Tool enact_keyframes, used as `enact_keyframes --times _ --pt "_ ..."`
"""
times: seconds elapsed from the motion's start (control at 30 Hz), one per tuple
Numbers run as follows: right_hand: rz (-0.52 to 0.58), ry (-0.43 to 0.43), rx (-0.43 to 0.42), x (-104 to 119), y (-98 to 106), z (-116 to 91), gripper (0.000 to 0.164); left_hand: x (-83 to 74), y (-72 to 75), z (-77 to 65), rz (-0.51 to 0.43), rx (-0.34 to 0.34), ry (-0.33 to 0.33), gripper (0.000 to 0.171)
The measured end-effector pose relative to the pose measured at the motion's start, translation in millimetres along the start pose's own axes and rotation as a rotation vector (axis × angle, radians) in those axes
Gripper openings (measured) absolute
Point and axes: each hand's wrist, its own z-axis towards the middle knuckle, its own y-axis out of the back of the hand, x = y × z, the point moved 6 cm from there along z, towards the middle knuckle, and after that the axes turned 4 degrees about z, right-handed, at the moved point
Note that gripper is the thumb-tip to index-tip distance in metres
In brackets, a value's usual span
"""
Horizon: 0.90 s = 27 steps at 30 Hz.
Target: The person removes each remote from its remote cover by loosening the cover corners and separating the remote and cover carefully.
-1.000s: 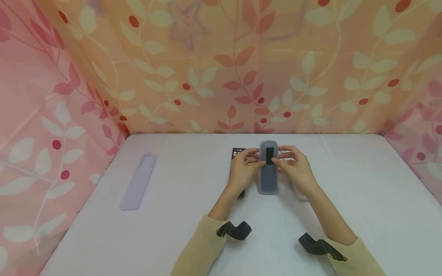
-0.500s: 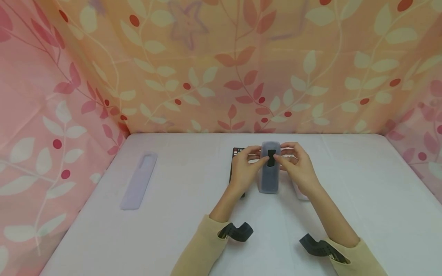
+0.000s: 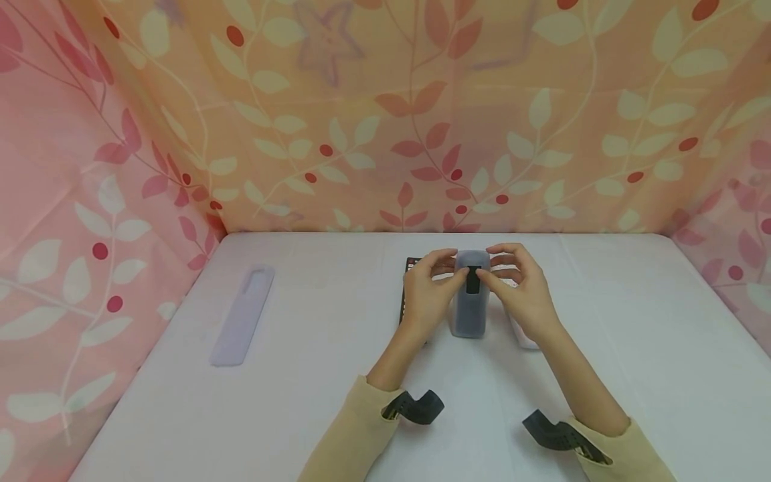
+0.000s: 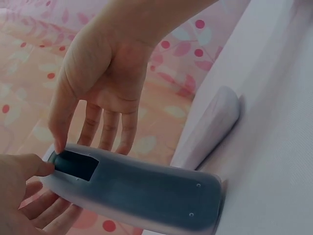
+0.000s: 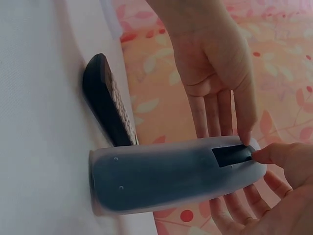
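Note:
Both hands hold a long dark device in a translucent silicone cover [image 3: 470,318], its lower end on the table and its top raised. A rectangular cutout near the top shows black. My left hand [image 3: 425,291] grips the left edge, thumb at the cutout and fingers behind. My right hand [image 3: 525,294] grips the right edge the same way, its thumb [image 5: 271,154] at the cutout. The two thumb tips almost meet at the cutout's upper end. The device's far side is hidden in the head view.
A black remote control [image 3: 411,263] with pale buttons lies behind my left hand, partly hidden. Under my right hand is a whitish, rounded long object [image 4: 212,127]. Far left on the white table [image 3: 337,321] lies a lavender cover [image 3: 242,318] with a cutout. Patterned curtains [image 3: 385,134] surround the table.
The device's top has tilted, so it looks shorter in the head view. My hands have shifted slightly right, and both thumbs have come to the cutout's upper end.

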Motion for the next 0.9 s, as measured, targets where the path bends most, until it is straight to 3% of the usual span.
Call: enact_keyframes --times 0.27,0.63,0.9 --pt "-0.037 0.111 -0.054 6 2 0 0.031 -6.5 1.1 -0.7 0.022 -0.019 -0.066 0.027" --pt "0.013 0.136 -0.071 6 3 0 0.020 -10.9 2.9 -0.9 0.071 -0.022 -0.174 0.020" --pt "0.019 0.169 -0.086 6 5 2 0.013 -13.7 4.5 -0.5 0.112 -0.013 -0.206 0.017"
